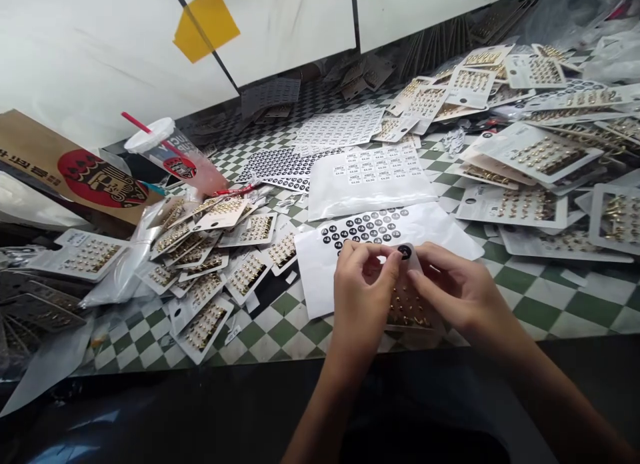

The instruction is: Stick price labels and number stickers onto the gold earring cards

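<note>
A card of small gold-coloured studs, like earrings (411, 309), is held upright and tilted between my hands near the table's front edge. At its top sits a round black sticker (405, 252) with a pale mark. My left hand (361, 294) is closed in a pinch at the card's upper left, thumb tip against the sticker's edge. My right hand (457, 287) grips the card's right side, thumb on the front and fingers partly hidden. Just behind lies a white sheet of round black "4" stickers (370, 227), partly covered by my left hand.
A pile of similar cards (210, 241) lies left, beside a tilted plastic cup (183, 159) with a red straw and a brown paper bag (95, 167). More cards (540, 151) are heaped right. Price-label sheets (373, 184) lie behind on the checkered tabletop (540, 297).
</note>
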Action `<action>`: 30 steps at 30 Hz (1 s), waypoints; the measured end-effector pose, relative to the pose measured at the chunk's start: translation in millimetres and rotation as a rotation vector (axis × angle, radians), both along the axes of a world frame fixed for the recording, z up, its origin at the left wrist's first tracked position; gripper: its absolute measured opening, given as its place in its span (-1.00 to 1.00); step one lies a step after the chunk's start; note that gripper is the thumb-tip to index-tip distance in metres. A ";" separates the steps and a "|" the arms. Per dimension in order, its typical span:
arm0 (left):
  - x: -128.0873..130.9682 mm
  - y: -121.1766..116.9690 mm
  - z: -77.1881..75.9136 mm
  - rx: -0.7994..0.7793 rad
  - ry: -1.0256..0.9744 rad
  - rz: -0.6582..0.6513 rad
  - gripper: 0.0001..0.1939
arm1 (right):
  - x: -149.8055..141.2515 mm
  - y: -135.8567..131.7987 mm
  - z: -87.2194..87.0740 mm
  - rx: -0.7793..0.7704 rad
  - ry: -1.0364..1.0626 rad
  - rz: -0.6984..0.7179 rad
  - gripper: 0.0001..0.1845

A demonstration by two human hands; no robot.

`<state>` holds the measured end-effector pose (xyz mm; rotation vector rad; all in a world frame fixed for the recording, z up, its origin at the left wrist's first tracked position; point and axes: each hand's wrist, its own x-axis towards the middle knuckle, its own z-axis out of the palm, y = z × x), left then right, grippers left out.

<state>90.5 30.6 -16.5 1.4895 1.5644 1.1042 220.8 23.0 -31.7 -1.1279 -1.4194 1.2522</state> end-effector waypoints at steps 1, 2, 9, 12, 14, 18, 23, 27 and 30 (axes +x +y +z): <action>-0.2 -0.1 -0.3 -0.001 -0.007 0.001 -0.93 | 0.1 -0.1 0.1 0.015 -0.011 -0.001 -0.79; -0.4 -0.3 -0.4 0.000 -0.012 0.000 -0.92 | 0.4 -0.2 0.3 0.027 -0.022 -0.001 -0.80; 4.3 -3.6 0.1 0.066 0.019 0.035 -0.93 | 1.0 -4.8 1.6 0.109 -0.118 -0.017 -0.81; 4.9 -3.7 0.3 0.070 0.019 0.030 -0.93 | 0.3 -5.7 2.1 0.134 -0.134 -0.028 -0.82; 4.2 -3.6 0.6 0.067 0.022 0.026 -0.93 | 0.1 -5.3 2.4 0.137 -0.141 -0.024 -0.83; 4.2 -3.7 1.7 0.081 0.050 0.026 -0.92 | -0.3 -4.6 2.6 0.167 -0.165 -0.023 -0.85; 3.6 0.4 6.4 0.091 0.197 0.012 -0.82 | -1.5 -5.9 1.4 0.199 -0.171 -0.041 -0.91; -10.9 8.7 10.5 0.107 0.352 0.063 -0.71 | -1.5 -3.9 1.4 0.092 -0.052 -0.052 -0.87; -28.8 12.0 11.2 0.124 0.391 -0.007 -0.85 | -1.0 0.0 3.6 -0.031 0.011 -0.112 -0.71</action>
